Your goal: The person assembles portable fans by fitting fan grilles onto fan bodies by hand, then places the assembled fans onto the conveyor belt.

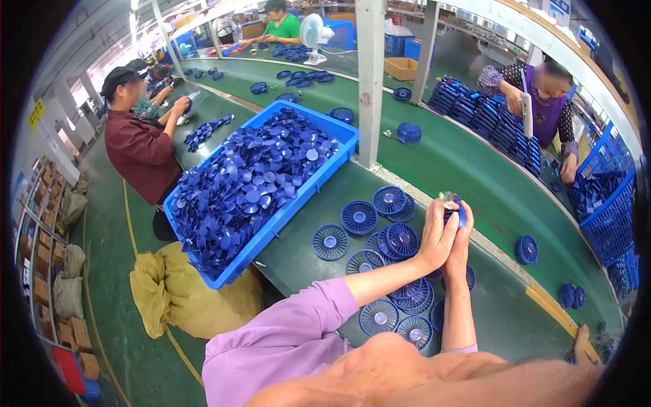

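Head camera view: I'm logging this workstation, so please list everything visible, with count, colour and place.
Large blue plastic crate: one, left of centre, heaped with dark blue fan blades.
Round blue plastic fan grilles: about a dozen, loose on the green table beneath the hands.
Stacked blue grilles: several rows, far right.
White pillar: one, centre.
Small white desk fan: one, top.
Yellow sack: one, on the floor.
Co-workers: three, at left, top and right.
Small blue part: one, held in both hands.
Left hand and right hand: raised together, purple sleeve.
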